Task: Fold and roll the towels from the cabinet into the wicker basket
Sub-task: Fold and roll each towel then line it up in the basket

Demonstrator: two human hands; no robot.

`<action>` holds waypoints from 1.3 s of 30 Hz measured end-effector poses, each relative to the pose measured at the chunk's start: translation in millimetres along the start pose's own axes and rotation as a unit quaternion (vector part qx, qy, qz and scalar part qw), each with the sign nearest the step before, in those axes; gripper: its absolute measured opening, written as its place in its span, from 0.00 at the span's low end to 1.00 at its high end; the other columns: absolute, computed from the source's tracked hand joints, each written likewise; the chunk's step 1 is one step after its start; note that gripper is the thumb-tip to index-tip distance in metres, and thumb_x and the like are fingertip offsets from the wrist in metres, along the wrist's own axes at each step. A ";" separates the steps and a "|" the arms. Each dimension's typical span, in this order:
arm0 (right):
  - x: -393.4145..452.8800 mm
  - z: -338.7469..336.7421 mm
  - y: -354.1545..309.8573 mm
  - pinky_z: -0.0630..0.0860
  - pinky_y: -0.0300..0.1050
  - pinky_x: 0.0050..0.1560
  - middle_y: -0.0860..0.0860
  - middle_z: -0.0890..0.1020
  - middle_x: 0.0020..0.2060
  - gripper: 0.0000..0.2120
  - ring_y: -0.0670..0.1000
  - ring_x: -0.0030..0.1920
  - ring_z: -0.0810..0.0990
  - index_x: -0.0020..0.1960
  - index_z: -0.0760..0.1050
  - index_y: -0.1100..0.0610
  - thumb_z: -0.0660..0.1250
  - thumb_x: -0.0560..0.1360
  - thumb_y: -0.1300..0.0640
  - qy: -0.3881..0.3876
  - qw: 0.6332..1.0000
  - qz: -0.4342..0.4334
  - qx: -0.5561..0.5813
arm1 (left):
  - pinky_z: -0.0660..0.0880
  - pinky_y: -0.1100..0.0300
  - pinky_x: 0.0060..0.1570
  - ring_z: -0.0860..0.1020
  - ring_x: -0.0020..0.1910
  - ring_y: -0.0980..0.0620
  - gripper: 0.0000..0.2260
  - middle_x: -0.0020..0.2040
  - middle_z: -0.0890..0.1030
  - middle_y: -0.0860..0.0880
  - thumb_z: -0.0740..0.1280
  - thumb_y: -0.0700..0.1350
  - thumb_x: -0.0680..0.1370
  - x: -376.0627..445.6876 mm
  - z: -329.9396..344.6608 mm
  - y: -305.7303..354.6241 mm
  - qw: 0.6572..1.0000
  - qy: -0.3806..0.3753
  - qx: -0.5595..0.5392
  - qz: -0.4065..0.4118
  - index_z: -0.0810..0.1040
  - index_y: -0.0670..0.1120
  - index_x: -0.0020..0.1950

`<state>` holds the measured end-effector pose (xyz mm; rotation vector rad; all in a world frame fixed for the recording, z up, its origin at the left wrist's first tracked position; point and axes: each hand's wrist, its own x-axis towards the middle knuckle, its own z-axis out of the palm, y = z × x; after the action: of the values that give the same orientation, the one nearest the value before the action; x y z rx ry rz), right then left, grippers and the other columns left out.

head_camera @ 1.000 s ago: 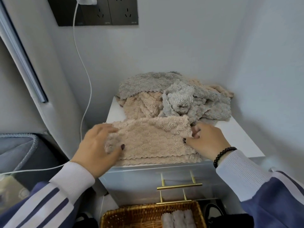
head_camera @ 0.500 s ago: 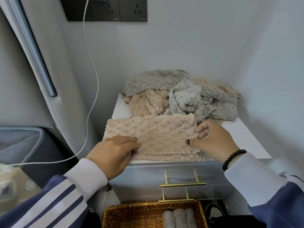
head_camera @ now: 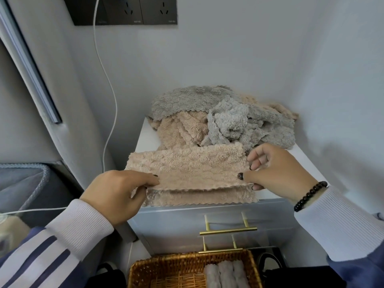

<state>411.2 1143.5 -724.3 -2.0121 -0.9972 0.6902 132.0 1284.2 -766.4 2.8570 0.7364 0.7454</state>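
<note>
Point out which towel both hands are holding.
The flat beige towel at the cabinet's front edge, pinched by left hand and right hand; the others lie crumpled behind or rolled in the basket.

white cable [head_camera: 108, 84] hangs from dark wall sockets [head_camera: 133, 11]; perhaps a cushion [head_camera: 22, 181] left.

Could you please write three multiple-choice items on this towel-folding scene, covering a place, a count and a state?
1. Where is the wicker basket?
A) on the cabinet top
B) below the cabinet front
C) on the wall

2. How many rolled towels show in the basket?
A) one
B) three
C) six

3. What are both hands doing with the beige towel?
A) pinching its near folded edge
B) pressing it flat
C) not touching it

Answers: 1 B, it sits beneath the gold handles. 2 B, three grey rolls lie side by side. 3 A, left hand and right hand grip the edge.
</note>
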 end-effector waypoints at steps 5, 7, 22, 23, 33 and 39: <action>1.7 7.9 9.0 0.78 0.42 0.33 0.51 0.77 0.43 0.14 0.49 0.32 0.80 0.47 0.72 0.52 0.74 0.68 0.62 -0.030 0.996 -0.004 -0.085 | 0.82 0.58 0.43 0.82 0.47 0.63 0.15 0.47 0.84 0.62 0.59 0.53 0.69 -4.3 1.7 2.1 0.998 -0.061 -0.013 -0.020 0.85 0.56 0.45; 5.3 11.6 13.9 0.71 0.36 0.32 0.49 0.77 0.43 0.14 0.47 0.36 0.78 0.47 0.71 0.51 0.74 0.68 0.61 -0.020 0.991 -0.017 -0.129 | 0.82 0.58 0.44 0.82 0.48 0.63 0.15 0.48 0.84 0.62 0.60 0.55 0.69 -4.5 1.5 3.9 0.997 -0.073 -0.015 -0.025 0.85 0.56 0.45; 6.5 20.4 11.6 0.70 0.29 0.36 0.48 0.76 0.35 0.10 0.44 0.35 0.74 0.39 0.73 0.55 0.72 0.69 0.65 0.210 0.950 -0.208 -0.097 | 0.82 0.53 0.40 0.83 0.47 0.56 0.14 0.49 0.84 0.55 0.62 0.52 0.72 1.0 -4.0 8.4 1.000 0.018 0.000 -0.024 0.86 0.50 0.43; 6.3 20.0 10.7 0.69 0.29 0.36 0.48 0.75 0.34 0.10 0.44 0.35 0.74 0.38 0.73 0.55 0.72 0.68 0.65 0.221 0.946 -0.216 -0.098 | 0.82 0.53 0.40 0.83 0.47 0.56 0.14 0.49 0.84 0.55 0.62 0.52 0.72 1.0 -4.5 8.5 0.999 0.019 -0.001 -0.026 0.86 0.50 0.42; 2.2 17.7 18.3 0.68 0.29 0.29 0.45 0.75 0.30 0.10 0.41 0.31 0.73 0.35 0.74 0.53 0.70 0.69 0.66 0.026 0.970 -0.119 -0.212 | 0.81 0.57 0.45 0.80 0.51 0.63 0.12 0.53 0.81 0.63 0.61 0.60 0.70 -3.7 6.1 6.3 0.994 -0.097 -0.023 -0.040 0.82 0.57 0.35; 5.0 16.4 19.7 0.66 0.30 0.31 0.44 0.77 0.33 0.07 0.41 0.34 0.75 0.38 0.75 0.53 0.70 0.70 0.63 0.010 0.966 -0.082 -0.243 | 0.81 0.55 0.48 0.81 0.51 0.58 0.19 0.52 0.82 0.60 0.55 0.59 0.75 6.3 14.1 8.1 0.996 -0.058 -0.019 -0.058 0.83 0.53 0.47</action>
<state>410.0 1146.3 -750.3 -2.3070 -1.4071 0.3551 147.1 1280.5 -774.3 2.7670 0.8538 0.5660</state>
